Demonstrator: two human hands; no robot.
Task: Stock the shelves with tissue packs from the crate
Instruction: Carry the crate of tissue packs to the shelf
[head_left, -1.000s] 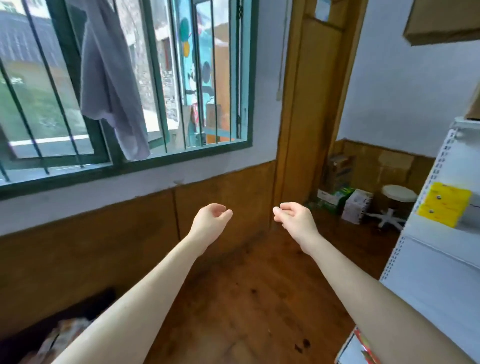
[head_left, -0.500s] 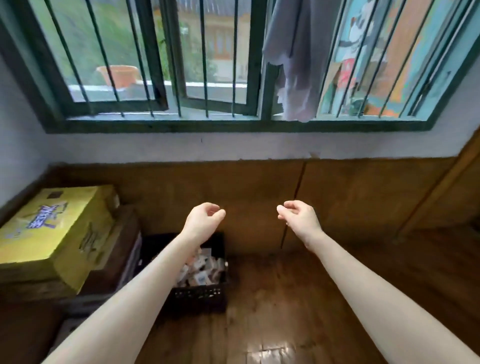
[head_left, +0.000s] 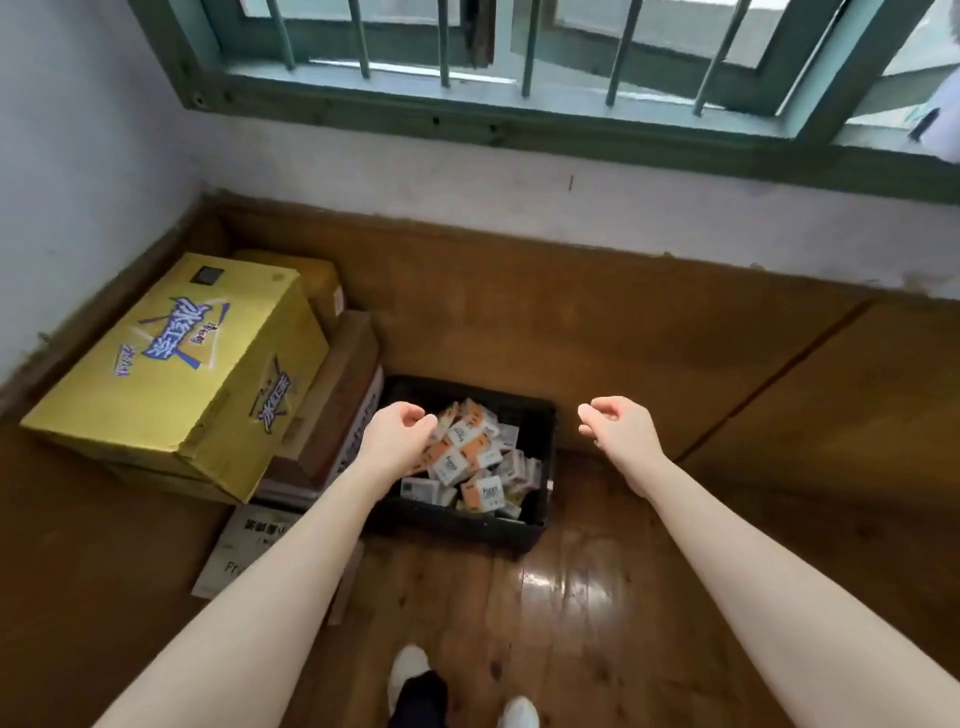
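A black plastic crate (head_left: 524, 413) sits on the wooden floor against the wall panel under the window. It holds several small white and orange tissue packs (head_left: 470, 457) in a loose heap. My left hand (head_left: 397, 439) hovers over the crate's left side, fingers loosely curled and empty. My right hand (head_left: 621, 434) hangs in the air just right of the crate, also curled loosely with nothing in it. The shelves are out of view.
A large yellow carton (head_left: 171, 374) lies on stacked brown boxes (head_left: 337, 400) left of the crate. Flat cardboard (head_left: 244, 545) lies on the floor under my left forearm. A barred green window (head_left: 519, 83) runs above. My white shoes (head_left: 410, 670) stand below on the wooden floor.
The view has swung left from the doorway and shelf, then down onto the crate. Both hands stay raised and empty, now nearer the crate.
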